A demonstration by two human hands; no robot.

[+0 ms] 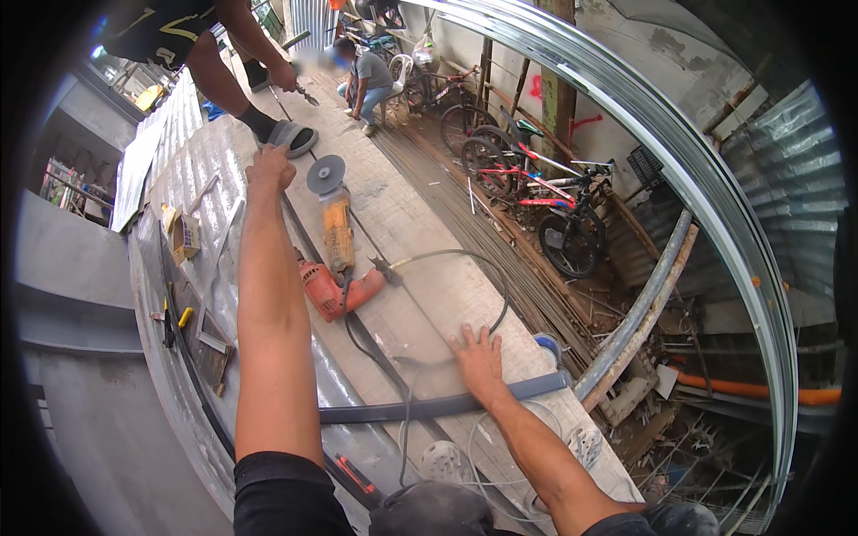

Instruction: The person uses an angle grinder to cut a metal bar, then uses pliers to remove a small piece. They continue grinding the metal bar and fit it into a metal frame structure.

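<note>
My left hand [271, 169] reaches far forward, beside the grey slipper of a co-worker, its fingers curled over a long dark metal bar [296, 223]; the grip is partly hidden. Flat on the pale board [420, 268], my right hand [480, 362] has its fingers spread and holds nothing. Between my arms lie a yellow angle grinder [338, 234] with a grey disc [325, 174] and a red power drill [329, 290]. A dark blue-grey metal tube [447, 407] crosses the board just nearer than my right hand.
A co-worker's slippered foot [290, 138] stands on the board; their hand [284, 79] holds a tool. Another person [366, 80] crouches farther off. Cables loop over the board. Bicycles [536, 183] stand at right, below curved metal strips [697, 179]. A utility knife [356, 473] lies near me.
</note>
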